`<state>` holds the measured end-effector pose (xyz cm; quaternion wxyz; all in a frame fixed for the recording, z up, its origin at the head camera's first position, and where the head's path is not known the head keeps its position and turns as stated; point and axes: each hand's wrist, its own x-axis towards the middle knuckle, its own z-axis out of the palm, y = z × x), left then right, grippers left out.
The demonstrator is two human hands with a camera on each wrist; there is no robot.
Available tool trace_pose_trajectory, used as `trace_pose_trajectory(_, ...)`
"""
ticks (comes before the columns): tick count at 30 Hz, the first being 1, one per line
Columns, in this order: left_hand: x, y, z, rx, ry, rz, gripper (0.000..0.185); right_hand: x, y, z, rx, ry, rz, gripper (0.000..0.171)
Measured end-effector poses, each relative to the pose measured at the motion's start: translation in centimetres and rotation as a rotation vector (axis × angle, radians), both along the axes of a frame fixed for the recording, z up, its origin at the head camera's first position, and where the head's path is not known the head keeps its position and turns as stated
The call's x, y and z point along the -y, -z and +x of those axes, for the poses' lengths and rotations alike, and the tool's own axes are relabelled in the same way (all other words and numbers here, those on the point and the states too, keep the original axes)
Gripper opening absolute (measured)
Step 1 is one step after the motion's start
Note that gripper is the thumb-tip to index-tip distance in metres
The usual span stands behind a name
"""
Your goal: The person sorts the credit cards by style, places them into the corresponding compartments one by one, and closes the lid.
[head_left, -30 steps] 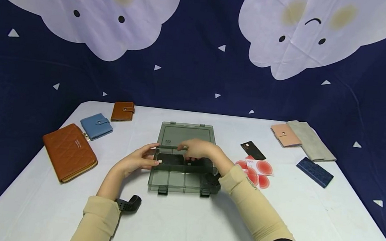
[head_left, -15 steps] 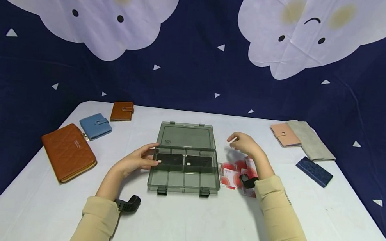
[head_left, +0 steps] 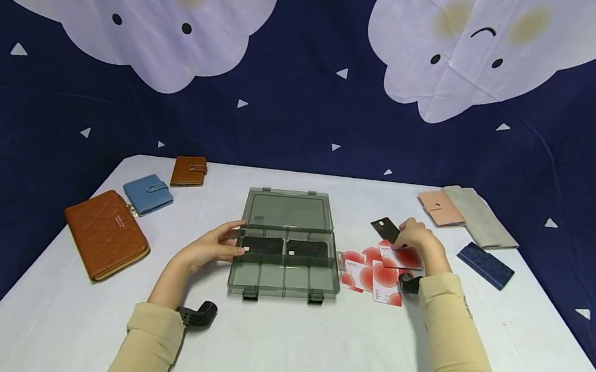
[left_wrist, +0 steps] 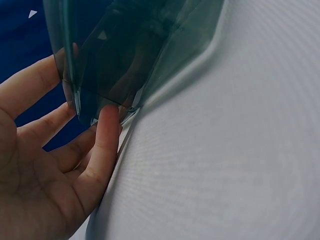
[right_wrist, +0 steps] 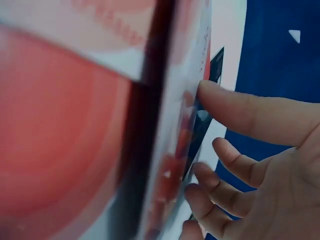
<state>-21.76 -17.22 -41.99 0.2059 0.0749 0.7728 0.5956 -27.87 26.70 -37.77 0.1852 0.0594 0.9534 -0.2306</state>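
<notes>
Black card (head_left: 382,226), where is it exactly, and how does it lie?

It lies flat on the white table (head_left: 281,342), to the right of the grey box (head_left: 272,276), just beyond the red-and-white cards (head_left: 358,274). Its long axis is diagonal, from far left to near right. The end with the small chip points to far left, away from the person.

And the fingers, do they pinch it?

The right hand (head_left: 420,238) is at the near end of this card. In the right wrist view, thumb and fingers are apart and loosely bent. I see no pinch, and I cannot tell if a fingertip touches the card. The left hand (head_left: 209,250) has its fingers spread against the left side of the box.

What could go wrong from here?

I think two things. The card is thin, so fingertips may find little edge and only push it along the table. Also, its near end is close to the red-and-white cards, so a low pick could drag one of them too. Whether they overlap, the hand hides it.
</notes>
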Motion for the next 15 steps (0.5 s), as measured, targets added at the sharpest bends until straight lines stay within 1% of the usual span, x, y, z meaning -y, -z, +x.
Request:
trace_pose_trajectory(4,0.0,-0.1,0.0,-0.001,0.000,0.005,0.075,-0.5,0.5,-0.6,0.030,0.020,-0.116,0.058)
trace_pose_trajectory(6,0.1,-0.1,0.0,0.000,-0.004,0.009,0.075,-0.7,0.7,-0.9,0.049,0.034,-0.156,0.058)
trace_pose_trajectory(9,0.1,-0.1,0.1,-0.002,-0.006,0.004,0.075,-0.8,0.7,-1.2,0.080,0.046,-0.177,0.058)
trace_pose_trajectory(13,0.1,0.0,0.1,-0.004,-0.005,-0.005,0.075,-1.0,0.6,-1.2,0.124,0.031,-0.170,0.056)
trace_pose_trajectory(15,0.0,0.0,0.1,-0.005,-0.004,-0.005,0.075,-1.3,0.7,-1.3,0.138,0.022,-0.180,0.058)
